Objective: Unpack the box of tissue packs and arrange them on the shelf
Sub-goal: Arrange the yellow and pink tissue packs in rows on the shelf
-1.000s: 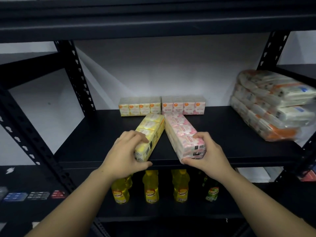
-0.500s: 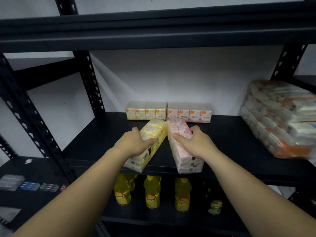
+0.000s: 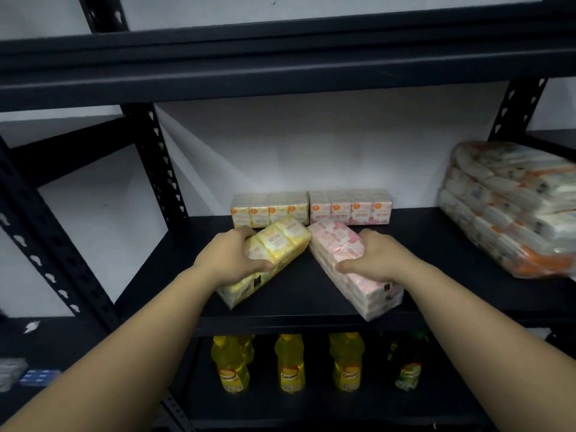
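On the black middle shelf (image 3: pixel 436 244) lie two long tissue packs in a V, far ends close together. My left hand (image 3: pixel 232 260) grips the yellow pack (image 3: pixel 282 241) around its middle. The pink pack (image 3: pixel 332 241) is gripped the same way by my right hand (image 3: pixel 374 260); its near end reaches the shelf's front edge. Behind them, against the white back wall, stand a yellow row (image 3: pixel 268 210) and a pink row (image 3: pixel 350 208) of the same packs, side by side.
A large plastic-wrapped bundle of white-and-orange tissue packs (image 3: pixel 511 210) fills the shelf's right end. Yellow bottles (image 3: pixel 290 366) and a green one (image 3: pixel 406 372) stand on the shelf below. Black perforated uprights (image 3: pixel 162 169) frame the bay; another shelf board (image 3: pixel 280 67) runs overhead.
Both hands have slid from the packs' near ends to their middles and pushed them deeper onto the shelf. The near ends have swung apart, widening the V.
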{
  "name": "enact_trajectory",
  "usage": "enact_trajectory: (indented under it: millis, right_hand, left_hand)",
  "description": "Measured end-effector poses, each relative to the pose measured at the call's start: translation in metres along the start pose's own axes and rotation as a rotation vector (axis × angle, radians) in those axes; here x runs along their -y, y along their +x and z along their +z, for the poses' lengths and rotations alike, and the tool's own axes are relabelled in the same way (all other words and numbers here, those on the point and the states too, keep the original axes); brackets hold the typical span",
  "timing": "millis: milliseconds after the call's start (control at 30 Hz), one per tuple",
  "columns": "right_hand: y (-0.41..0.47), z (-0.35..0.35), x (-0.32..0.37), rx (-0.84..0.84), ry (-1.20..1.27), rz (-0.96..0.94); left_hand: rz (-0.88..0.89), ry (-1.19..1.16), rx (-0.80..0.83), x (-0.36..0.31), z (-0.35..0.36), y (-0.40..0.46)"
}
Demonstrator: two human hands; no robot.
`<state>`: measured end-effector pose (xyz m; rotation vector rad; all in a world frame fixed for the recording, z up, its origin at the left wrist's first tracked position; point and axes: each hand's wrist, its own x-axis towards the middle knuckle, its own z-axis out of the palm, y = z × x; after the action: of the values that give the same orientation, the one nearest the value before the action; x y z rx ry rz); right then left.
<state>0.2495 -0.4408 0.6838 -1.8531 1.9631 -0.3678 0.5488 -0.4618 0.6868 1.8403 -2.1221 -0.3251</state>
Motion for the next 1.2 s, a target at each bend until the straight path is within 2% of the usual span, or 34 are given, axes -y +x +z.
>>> enact_trajectory:
  millis: [200, 367, 467, 634, 767, 934, 1200]
  right_hand:
    - [0.003, -0.014, 0.003, 0.038, -0.09, -0.103]
    - [0.007, -0.018, 0.013, 0.029, -0.251, -0.107]
    - [0.01, -0.014, 0.012, 0.008, -0.305, -0.095]
    - [0.006, 0.0, 0.003, -0.136, -0.374, -0.128]
    - [0.004, 0.003, -0.009, -0.322, -0.434, -0.176]
    - [0.003, 0.002, -0.023, -0.365, -0.423, -0.251]
    - [-0.005, 0.023, -0.036, -0.399, -0.331, -0.277]
  left_hand:
    - [0.126, 0.106, -0.022, 0.027, -0.012, 0.016]
    - [0.166, 0.193, 0.081, 0.022, -0.007, 0.024]
    - [0.168, 0.149, 0.109, 0.02, 0.004, 0.026]
    - [0.21, 0.277, -0.022, 0.023, 0.021, 0.022]
    - [0.227, 0.255, -0.001, 0.031, 0.02, 0.026]
    - [0.274, 0.2, -0.011, 0.034, 0.014, 0.023]
    - [0.312, 0.245, -0.08, 0.032, 0.014, 0.012]
